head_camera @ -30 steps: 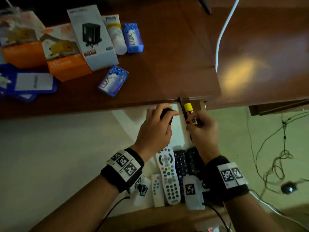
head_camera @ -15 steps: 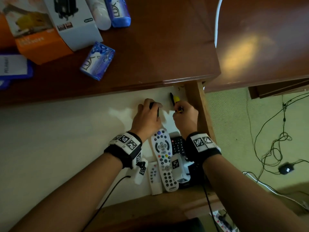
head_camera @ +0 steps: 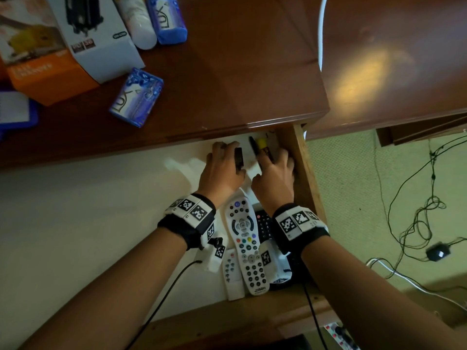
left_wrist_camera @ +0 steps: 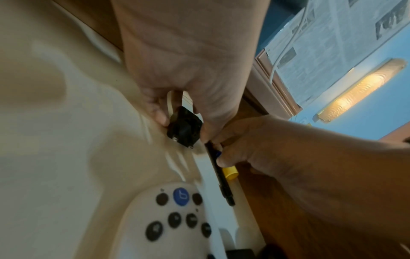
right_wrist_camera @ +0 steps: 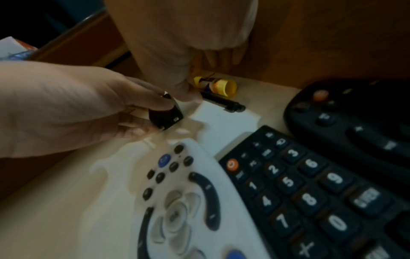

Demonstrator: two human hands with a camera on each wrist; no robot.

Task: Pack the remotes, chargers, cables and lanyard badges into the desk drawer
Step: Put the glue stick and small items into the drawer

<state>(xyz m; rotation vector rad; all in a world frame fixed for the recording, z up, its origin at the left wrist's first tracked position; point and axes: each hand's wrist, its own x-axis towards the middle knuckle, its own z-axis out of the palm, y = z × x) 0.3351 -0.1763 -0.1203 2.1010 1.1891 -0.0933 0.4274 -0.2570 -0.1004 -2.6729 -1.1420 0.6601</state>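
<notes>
The desk drawer stands open with a pale liner. At its back right corner my left hand pinches a small black charger cube, also clear in the left wrist view as the charger cube. My right hand grips a black pen and a yellow-capped glue stick, low against the drawer's right wall. Behind my wrists lie a large white remote, a small white remote and two black remotes.
On the brown desktop sit two blue soap bars, a white tube, a grey box and an orange box. A white cable runs across the back. Tangled black cables lie on the green floor to the right.
Both hands have moved further into the drawer and lower, toward its back right corner, still holding the charger cube, pen and glue stick. The camera has tilted down.
</notes>
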